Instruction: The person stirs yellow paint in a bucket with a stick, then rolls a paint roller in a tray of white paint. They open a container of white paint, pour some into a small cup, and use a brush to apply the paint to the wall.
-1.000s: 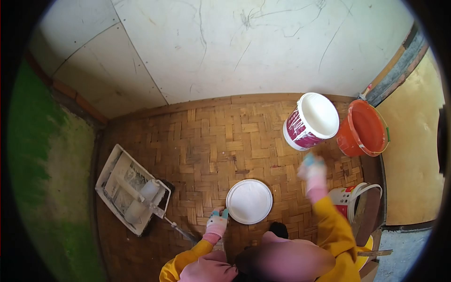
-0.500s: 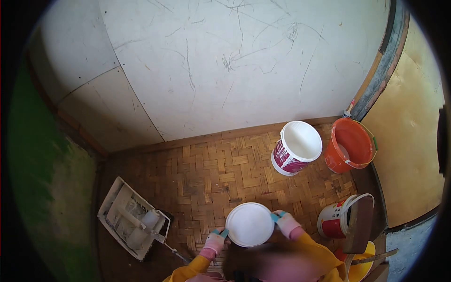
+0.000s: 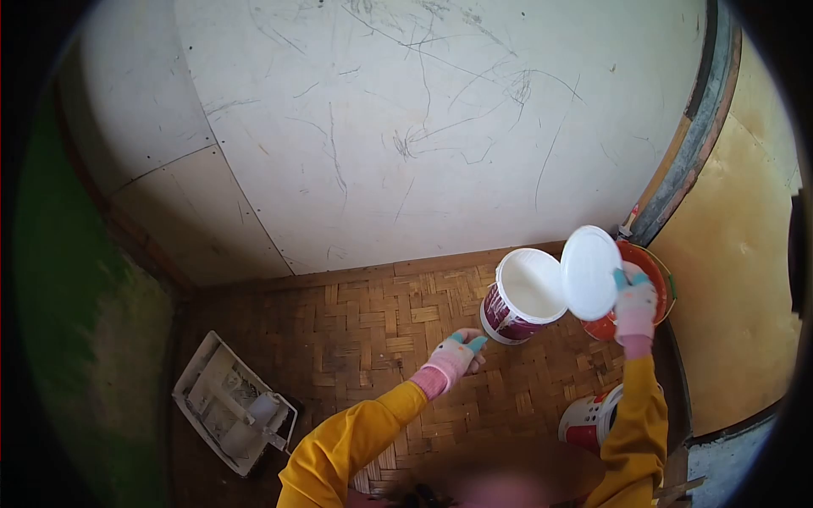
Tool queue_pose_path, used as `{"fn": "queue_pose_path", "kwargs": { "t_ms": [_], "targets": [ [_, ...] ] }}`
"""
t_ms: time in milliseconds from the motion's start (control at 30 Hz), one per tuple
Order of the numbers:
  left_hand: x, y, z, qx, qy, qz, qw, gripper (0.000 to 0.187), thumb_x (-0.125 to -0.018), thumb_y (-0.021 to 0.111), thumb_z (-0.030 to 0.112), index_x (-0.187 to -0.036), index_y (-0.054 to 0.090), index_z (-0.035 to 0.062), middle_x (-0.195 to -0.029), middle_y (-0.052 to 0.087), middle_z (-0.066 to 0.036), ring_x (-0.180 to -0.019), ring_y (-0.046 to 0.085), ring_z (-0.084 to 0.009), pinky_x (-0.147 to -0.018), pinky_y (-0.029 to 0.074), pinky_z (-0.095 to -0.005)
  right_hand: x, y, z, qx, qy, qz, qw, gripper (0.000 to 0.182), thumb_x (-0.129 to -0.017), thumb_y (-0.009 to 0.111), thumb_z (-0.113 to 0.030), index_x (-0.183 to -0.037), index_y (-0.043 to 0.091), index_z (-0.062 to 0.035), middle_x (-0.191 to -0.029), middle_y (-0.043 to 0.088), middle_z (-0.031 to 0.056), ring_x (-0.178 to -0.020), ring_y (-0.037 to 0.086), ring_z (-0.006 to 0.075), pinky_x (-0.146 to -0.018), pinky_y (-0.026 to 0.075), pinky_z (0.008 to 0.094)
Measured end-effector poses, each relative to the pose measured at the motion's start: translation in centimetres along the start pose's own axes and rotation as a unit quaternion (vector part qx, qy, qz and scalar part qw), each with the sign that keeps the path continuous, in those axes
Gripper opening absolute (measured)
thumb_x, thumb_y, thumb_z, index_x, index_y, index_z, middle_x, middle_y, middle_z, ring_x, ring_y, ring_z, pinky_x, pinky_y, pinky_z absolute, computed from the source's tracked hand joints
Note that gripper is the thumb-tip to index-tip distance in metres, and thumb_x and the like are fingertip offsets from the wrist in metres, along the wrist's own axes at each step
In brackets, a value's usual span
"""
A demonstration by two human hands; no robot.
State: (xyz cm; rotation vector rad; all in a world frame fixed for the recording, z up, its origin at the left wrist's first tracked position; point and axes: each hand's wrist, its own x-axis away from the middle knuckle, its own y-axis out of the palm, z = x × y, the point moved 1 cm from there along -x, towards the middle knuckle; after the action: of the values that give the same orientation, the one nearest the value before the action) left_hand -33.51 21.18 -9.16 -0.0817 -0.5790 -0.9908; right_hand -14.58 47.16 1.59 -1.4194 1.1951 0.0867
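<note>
My right hand [image 3: 635, 303], in a pink-and-white glove with teal fingertips, grips the edge of a round white lid [image 3: 590, 273]. The lid is tilted up just right of a white and purple paint bucket [image 3: 508, 322], overlapping the right side of its rim in view. White paint shows inside that bucket, and drips run down its outside. My left hand [image 3: 456, 356], gloved the same way, is a little short of the bucket at its lower left. Its fingers are loosely bent and apart, with nothing seen in them.
An orange bucket [image 3: 648, 269] stands behind my right hand, a paintbrush [image 3: 627, 222] beyond it. A white and red bucket [image 3: 586, 422] is partly behind my right sleeve. A paint tray [image 3: 196, 372] with a roller [image 3: 258, 415] lies left on the woven floor. A scribbled white wall [image 3: 381, 169] rises ahead.
The lid was held in both hands low in the middle. My left hand has let go and reached forward; my right hand has carried the lid forward and right, beside the paint bucket.
</note>
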Motion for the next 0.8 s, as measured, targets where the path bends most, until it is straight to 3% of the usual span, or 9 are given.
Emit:
{"fn": "queue_pose_path", "kwargs": {
  "t_ms": [67,133,167,233,267,533,600,700,800],
  "targets": [
    [-0.9,-0.1,-1.4,0.024,-0.029,0.035,0.999,0.028,-0.088,0.053,0.025,-0.111,0.051,0.0076,-0.086,0.059,-0.003,-0.059,0.057,-0.0107,-0.051,0.048,-0.0244,-0.3,2.0,-5.3,0.356,0.111,-0.077,0.925,0.039,-0.088,0.045,-0.043,-0.087,0.057,-0.0064,-0.079,0.06,0.014,-0.074,0.061,0.0298,-0.063,0.049,0.0387],
    [-1.9,-0.6,-1.6,0.034,-0.038,0.049,0.997,0.028,-0.088,0.053,0.025,-0.11,0.051,0.0069,-0.087,0.059,-0.004,-0.061,0.058,-0.0116,-0.052,0.048,-0.0249,-0.8,3.8,-7.5,0.077,-0.051,-0.039,0.995,0.019,-0.088,0.045,-0.027,-0.083,0.05,-0.0098,-0.075,0.056,0.0107,-0.072,0.059,0.0339,-0.06,0.048,0.0416],
    [-2.0,-0.8,-1.5,0.046,-0.044,0.063,0.996,0.028,-0.088,0.053,0.025,-0.109,0.051,0.0063,-0.088,0.059,-0.005,-0.063,0.059,-0.0125,-0.053,0.049,-0.0255,-0.4,5.4,-7.9,0.092,-0.064,-0.105,0.988,0.013,-0.085,0.047,-0.017,-0.094,0.053,-0.0103,-0.082,0.056,0.0097,-0.075,0.058,0.0327,-0.064,0.048,0.041],
    [-2.8,-0.6,-0.5,0.074,-0.038,0.076,0.994,0.028,-0.089,0.053,0.024,-0.109,0.051,0.0051,-0.088,0.059,-0.006,-0.063,0.059,-0.0132,-0.053,0.049,-0.0259,1.2,6.4,-9.3,0.051,-0.157,-0.017,0.986,0.026,-0.082,0.048,-0.011,-0.108,0.052,-0.0118,-0.09,0.054,0.0111,-0.082,0.057,0.0307,-0.069,0.046,0.0404],
    [-3.1,-0.5,0.3,0.1,-0.032,0.084,0.991,0.029,-0.089,0.052,0.024,-0.109,0.05,0.0038,-0.088,0.059,-0.006,-0.064,0.059,-0.0139,-0.054,0.05,-0.0262,0.9,5.9,-9.9,0.03,-0.094,-0.071,0.993,0.035,-0.081,0.048,-0.007,-0.116,0.05,-0.0117,-0.096,0.053,0.0127,-0.087,0.055,0.0298,-0.072,0.046,0.0406],
    [-6.2,1.4,2.8,0.128,0.012,0.105,0.986,0.03,-0.09,0.051,0.024,-0.109,0.05,0.0014,-0.09,0.061,-0.009,-0.066,0.06,-0.0162,-0.055,0.05,-0.0272,-6.6,2.9,-7.2,0.081,-0.044,-0.036,0.995,0.025,-0.084,0.047,-0.011,-0.108,0.051,-0.0111,-0.092,0.054,0.0116,-0.085,0.056,0.0296,-0.069,0.047,0.0378],
    [-6.7,2.1,2.8,0.143,0.006,0.109,0.984,0.034,-0.088,0.053,0.028,-0.109,0.05,0.0017,-0.087,0.062,-0.008,-0.065,0.06,-0.0162,-0.056,0.051,-0.0274,-5.4,3.9,-6.8,0.136,-0.168,0.005,0.976,0.03,-0.082,0.048,-0.011,-0.112,0.05,-0.0117,-0.094,0.053,0.0112,-0.085,0.055,0.0294,-0.067,0.047,0.0371],
    [-7.7,2.8,2.6,0.129,0.003,0.111,0.985,0.042,-0.087,0.054,0.033,-0.113,0.047,0.001,-0.093,0.06,-0.011,-0.073,0.061,-0.019,-0.061,0.053,-0.0285,-2.3,5.6,-7.8,0.11,-0.247,-0.192,0.943,0.04,-0.08,0.044,-0.008,-0.119,0.043,-0.0007,-0.096,0.051,0.0143,-0.093,0.051,0.0307,-0.073,0.046,0.0384],
    [-8.4,3.2,2.5,0.094,0.0,0.154,0.984,0.059,-0.081,0.056,0.049,-0.114,0.05,0.0003,-0.087,0.063,-0.011,-0.065,0.061,-0.0185,-0.058,0.049,-0.0293,2.5,6.8,-8.6,0.1,-0.296,-0.17,0.935,0.043,-0.079,0.043,-0.009,-0.121,0.043,-0.0009,-0.093,0.05,0.0121,-0.092,0.051,0.0279,-0.075,0.046,0.0356]
  ]
}}
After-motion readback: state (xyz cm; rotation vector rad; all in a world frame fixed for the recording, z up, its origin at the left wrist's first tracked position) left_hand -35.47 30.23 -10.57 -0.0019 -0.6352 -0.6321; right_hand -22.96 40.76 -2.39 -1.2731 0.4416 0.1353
